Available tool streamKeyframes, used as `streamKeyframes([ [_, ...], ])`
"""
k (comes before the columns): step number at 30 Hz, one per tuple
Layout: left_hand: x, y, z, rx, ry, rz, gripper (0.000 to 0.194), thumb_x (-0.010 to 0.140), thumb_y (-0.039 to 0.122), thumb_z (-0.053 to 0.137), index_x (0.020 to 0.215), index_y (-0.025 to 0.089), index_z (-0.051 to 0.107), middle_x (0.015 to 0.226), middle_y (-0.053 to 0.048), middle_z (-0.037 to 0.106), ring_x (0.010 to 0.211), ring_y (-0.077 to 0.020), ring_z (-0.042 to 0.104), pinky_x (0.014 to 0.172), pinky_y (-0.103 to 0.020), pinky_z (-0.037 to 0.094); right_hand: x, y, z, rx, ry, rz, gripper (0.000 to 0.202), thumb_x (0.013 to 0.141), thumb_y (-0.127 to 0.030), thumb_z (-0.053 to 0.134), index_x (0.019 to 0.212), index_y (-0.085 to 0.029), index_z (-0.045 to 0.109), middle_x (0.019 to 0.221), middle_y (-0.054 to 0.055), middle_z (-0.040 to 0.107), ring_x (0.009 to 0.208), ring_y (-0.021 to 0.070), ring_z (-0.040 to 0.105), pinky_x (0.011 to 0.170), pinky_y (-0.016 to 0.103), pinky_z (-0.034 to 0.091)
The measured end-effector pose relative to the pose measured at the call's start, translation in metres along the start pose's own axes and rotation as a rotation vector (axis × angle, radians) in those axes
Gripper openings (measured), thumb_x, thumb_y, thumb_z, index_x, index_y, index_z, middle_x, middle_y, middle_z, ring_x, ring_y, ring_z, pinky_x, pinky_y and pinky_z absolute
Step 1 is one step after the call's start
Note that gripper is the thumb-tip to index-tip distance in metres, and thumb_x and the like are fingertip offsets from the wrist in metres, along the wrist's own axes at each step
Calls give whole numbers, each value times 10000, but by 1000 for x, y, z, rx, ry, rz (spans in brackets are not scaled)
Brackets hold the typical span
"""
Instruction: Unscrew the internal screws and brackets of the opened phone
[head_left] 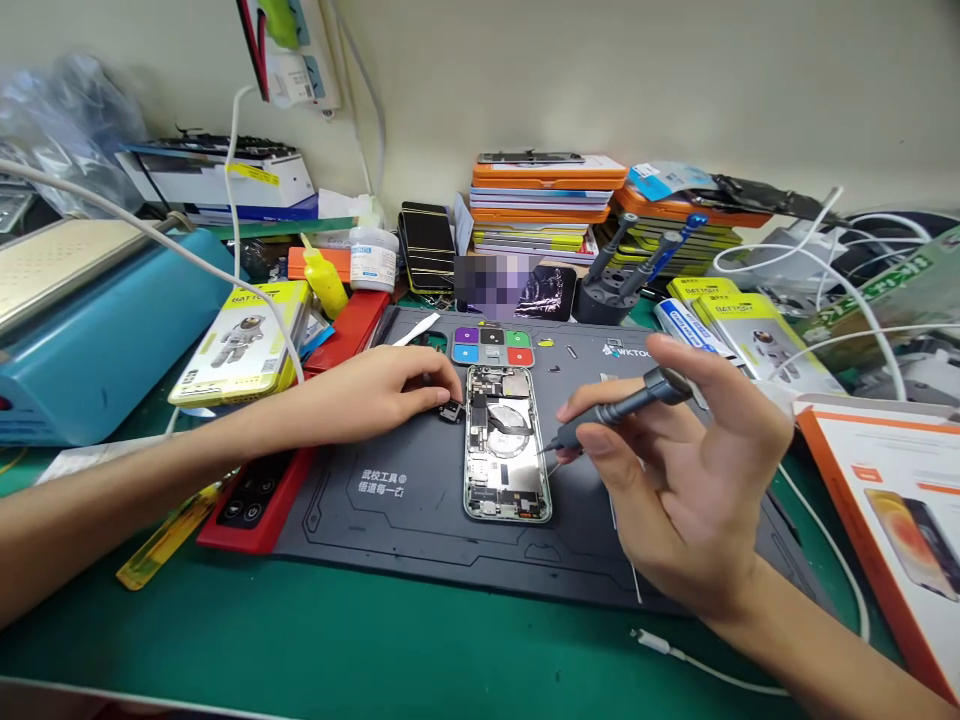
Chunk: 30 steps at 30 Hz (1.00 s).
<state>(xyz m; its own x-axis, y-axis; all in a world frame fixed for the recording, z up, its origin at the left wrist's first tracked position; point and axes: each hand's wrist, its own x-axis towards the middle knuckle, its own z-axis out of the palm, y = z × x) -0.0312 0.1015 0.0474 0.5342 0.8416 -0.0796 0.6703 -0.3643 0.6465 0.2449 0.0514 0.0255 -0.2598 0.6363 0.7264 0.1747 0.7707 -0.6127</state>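
An opened phone (pixel 506 450), its inner boards and round coil bare, lies upright on the dark grey work mat. My right hand (pixel 690 480) grips a grey precision screwdriver (pixel 622 405), whose tip points left and down over the phone's right edge. Whether the tip touches the phone I cannot tell. At the phone's upper left side, the fingers of my left hand (pixel 405 390) are closed at a small black part (pixel 451 411) that looks like a camera module. Just above the phone sits a coloured screw tray (pixel 492 346) with several square fields.
Small loose pieces (pixel 571 352) lie by the tray. A screwdriver stand (pixel 604 290) is at the back right, beside orange boxes (pixel 547 180). Battery packs (pixel 240 340) and a red device (pixel 255 500) flank the mat's left. A white cable (pixel 712 670) runs at front right.
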Motion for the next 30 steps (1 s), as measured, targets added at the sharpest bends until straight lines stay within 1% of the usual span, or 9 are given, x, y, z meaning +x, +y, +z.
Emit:
streamKeyframes([
  [5,-6,-5,19,225,177,21,195,1041,262,469,1026,229,660,1114,-11,703,1018,-220,673,882,-365,501,-4,-4,5,6,-43,38,723,947,1,671,1561,-334,487,1178,63,621,945,137,733,742,252,680],
  [9,-8,-5,24,370,246,47,185,1041,231,449,982,217,623,1100,-17,663,998,-213,668,767,-333,493,-7,0,8,3,-73,44,733,959,7,647,1581,-335,461,1096,47,632,968,141,728,748,236,685],
  [12,-8,-3,27,492,287,64,216,1063,201,422,1009,210,631,1125,-25,670,1000,-205,687,618,-301,426,-9,2,9,-6,-78,42,747,957,23,630,1596,-321,451,1208,81,646,994,149,740,749,244,694],
  [15,-10,4,31,693,405,158,232,1073,189,415,1072,187,648,1126,-63,696,959,-217,708,517,-303,318,-9,1,9,-32,-59,33,773,947,36,634,1607,-321,447,1358,118,623,1008,160,752,767,275,704],
  [18,-13,9,34,724,504,336,237,1095,220,411,1031,183,636,915,-35,728,757,-180,700,512,-299,304,-7,1,12,-57,-61,38,776,947,20,649,1606,-336,448,1435,129,609,999,174,764,737,293,709],
  [21,-15,9,34,607,423,393,236,1105,255,403,981,198,596,589,61,606,482,-139,578,473,-299,250,-3,0,16,-54,-94,44,787,964,11,622,1621,-366,412,1450,127,642,948,175,774,651,284,699],
  [23,-15,7,33,507,344,378,202,1089,252,422,961,204,571,510,94,525,406,-128,510,452,-298,225,-2,-1,16,-36,-115,45,788,965,20,605,1629,-353,406,1372,124,699,906,172,774,617,269,685],
  [27,-17,5,33,376,161,503,168,1041,197,437,915,215,548,579,88,588,429,-114,499,459,-305,269,-7,-4,12,-39,-166,-9,770,933,7,686,1614,-276,463,1135,80,773,900,170,785,754,269,703],
  [30,-19,5,35,414,40,657,171,1039,193,428,940,214,566,708,55,681,499,-131,563,477,-333,292,-9,-6,11,-51,-234,-37,760,937,-14,712,1614,-257,467,1165,68,802,973,165,802,894,251,689],
])
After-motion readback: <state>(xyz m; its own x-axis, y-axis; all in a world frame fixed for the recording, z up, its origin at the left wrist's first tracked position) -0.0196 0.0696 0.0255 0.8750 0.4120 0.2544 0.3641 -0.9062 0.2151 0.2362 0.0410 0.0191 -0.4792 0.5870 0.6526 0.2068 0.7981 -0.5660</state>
